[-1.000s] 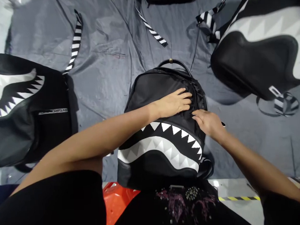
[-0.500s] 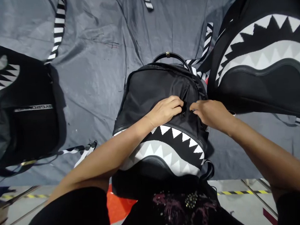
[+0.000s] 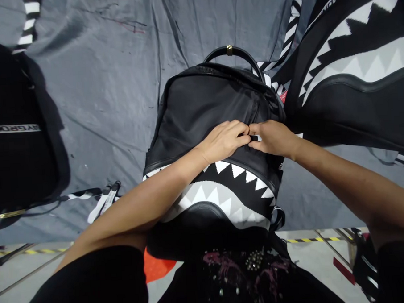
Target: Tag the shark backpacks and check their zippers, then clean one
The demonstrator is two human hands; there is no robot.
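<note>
A black backpack [image 3: 200, 102] lies front up before me, its lower part printed with white shark teeth and its top handle pointing away. My left hand [image 3: 223, 141] rests on the upper front panel, fingers curled and pinched at the tips. From the other side my right hand [image 3: 275, 138] meets it, fingertips touching or nearly so. Between thumb and fingers of my right hand shows a small black-and-white strip [image 3: 256, 138]; its exact kind is unclear. What my left fingertips grip is hidden behind them.
Another shark-mouth backpack [image 3: 361, 109] lies close on the right, and a black bag [image 3: 18, 155] on the left. Striped straps [image 3: 290, 29] trail over the grey cloth [image 3: 112, 93]. Below the table edge are the floor and an orange-red patch [image 3: 158, 266].
My right hand has moved left until its fingertips meet those of my left hand, closing the gap between them. The whole view has shifted slightly; the left bag sits farther left.
</note>
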